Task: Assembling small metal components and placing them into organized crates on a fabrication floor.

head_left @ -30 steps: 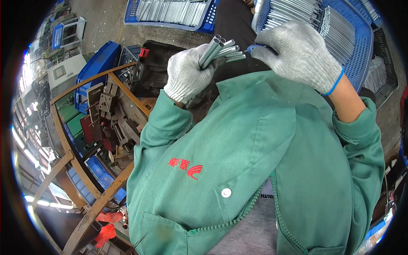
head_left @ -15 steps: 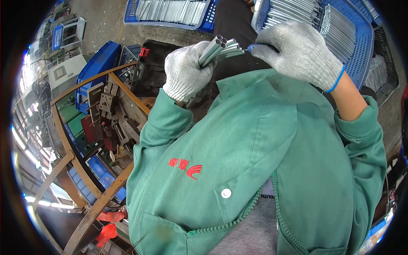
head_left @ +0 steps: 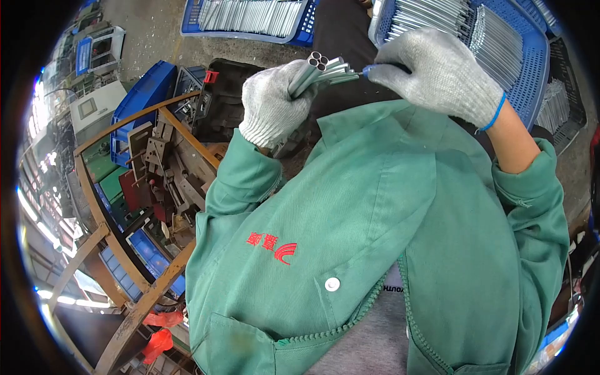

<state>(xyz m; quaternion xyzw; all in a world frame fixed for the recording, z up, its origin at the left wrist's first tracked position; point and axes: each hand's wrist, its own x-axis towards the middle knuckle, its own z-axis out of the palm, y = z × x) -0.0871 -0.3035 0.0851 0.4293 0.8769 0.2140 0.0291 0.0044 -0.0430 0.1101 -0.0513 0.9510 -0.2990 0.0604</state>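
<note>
My left hand (head_left: 272,100), in a grey-white knitted glove, is wrapped round a bundle of thin silvery metal tubes (head_left: 306,78). Several open round tube ends show above the fist, and other tubes fan out toward the right. My right hand (head_left: 431,78), gloved alike with a blue cuff edge, pinches a small blue-handled tool (head_left: 370,70). Its thin metal tip points left and reaches the ends of the fanned tubes; whether it sits inside one is too small to tell. Most of the handle is hidden by the fingers.
Blue plastic crates of metal tubes stand at the top, one left of centre (head_left: 300,31) and one at the right (head_left: 536,59). A black crate (head_left: 572,115) with more tubes is beside it. On the left are a brown metal frame (head_left: 134,269), metal fixtures (head_left: 159,156) and a blue bin (head_left: 150,84).
The bundle in my left hand has tilted slightly, so the tube ends face up more openly. My right hand has shifted slightly left with the tool.
</note>
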